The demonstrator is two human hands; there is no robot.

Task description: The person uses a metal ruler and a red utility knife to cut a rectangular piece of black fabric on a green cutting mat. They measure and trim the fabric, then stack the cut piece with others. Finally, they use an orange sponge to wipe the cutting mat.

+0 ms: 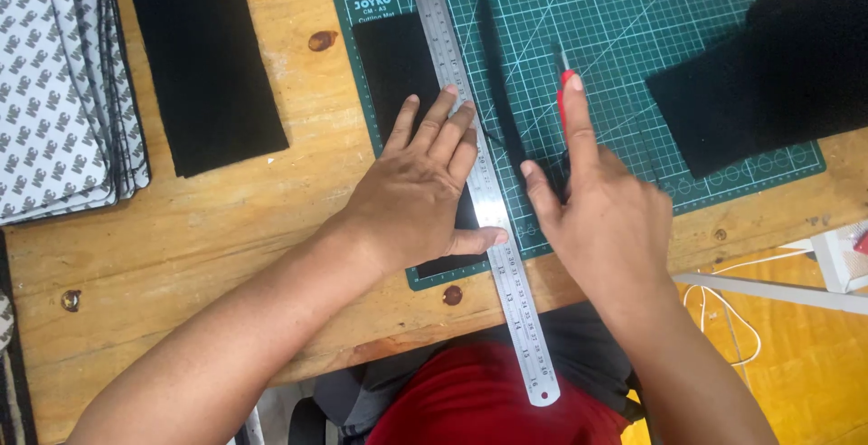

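My left hand presses flat on the steel ruler, running twelve to six, while my right hand grips the red cutter just at three o'clock.

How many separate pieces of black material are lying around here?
4: one on the bare wood, one under the left hand, a thin strip beside the ruler, one right. Others may be hidden.

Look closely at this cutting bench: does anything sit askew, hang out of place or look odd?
Yes. The steel ruler lies slanted across the green cutting mat, off its grid lines, and its lower end overhangs the wooden table edge. The left hand presses it down; the right hand holds a red cutter. Nothing looks spilled or damaged.
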